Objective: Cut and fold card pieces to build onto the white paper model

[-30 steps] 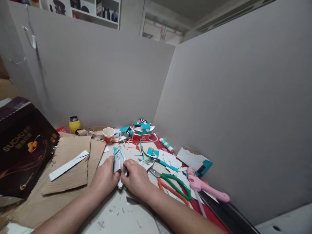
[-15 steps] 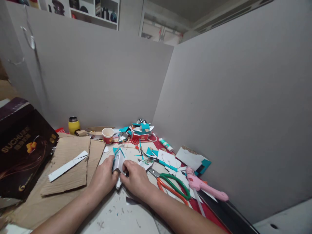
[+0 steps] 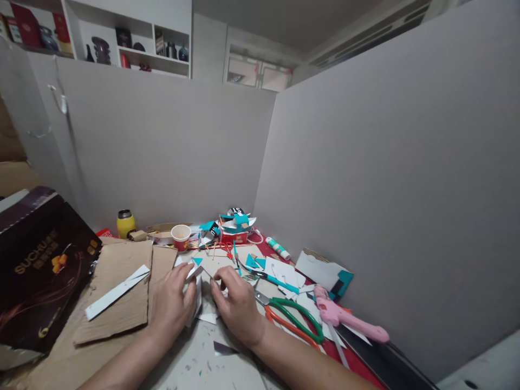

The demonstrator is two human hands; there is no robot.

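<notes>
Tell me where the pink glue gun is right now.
In the head view, the pink glue gun lies on the table to the right of the right hand, just beyond the green-and-orange scissors, near the grey partition.

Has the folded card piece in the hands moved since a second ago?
Yes. The card piece was held upright; it now lies lower, closer to the table, still left of the fixed scissors.

Just right of the fingers lie green-and-orange scissors (image 3: pixel 294 320), a pink glue gun (image 3: pixel 345 320) beyond them. Farther out, past the fingertips, stands a red paper cup (image 3: pixel 181 237), with a yellow bottle (image 3: pixel 125 223) off to its left. Cardboard sheets (image 3: pixel 122 292) spread left of the fingers, a white strip (image 3: pixel 117 292) on top, a dark box (image 3: pixel 38 276) beside them.
</notes>
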